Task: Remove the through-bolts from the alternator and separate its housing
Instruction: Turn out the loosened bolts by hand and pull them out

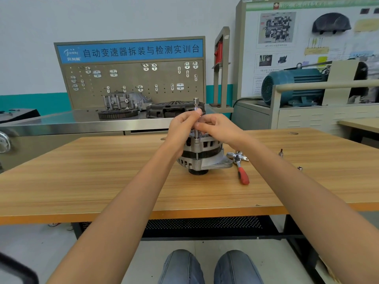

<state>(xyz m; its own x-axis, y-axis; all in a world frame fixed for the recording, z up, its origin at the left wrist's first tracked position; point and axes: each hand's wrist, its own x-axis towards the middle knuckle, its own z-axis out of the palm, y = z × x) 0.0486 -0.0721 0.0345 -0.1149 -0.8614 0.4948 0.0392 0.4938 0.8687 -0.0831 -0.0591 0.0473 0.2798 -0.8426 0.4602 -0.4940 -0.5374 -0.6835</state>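
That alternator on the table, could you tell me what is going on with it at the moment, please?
A person is working on the alternator, which stands on its pulley end on the wooden table. Both hands hold a slim socket extension set upright on top of the housing: the left hand and the right hand each pinch its shaft with their fingers. A red-handled ratchet lies unused on the table beside the alternator. The housing halves are not yet separated.
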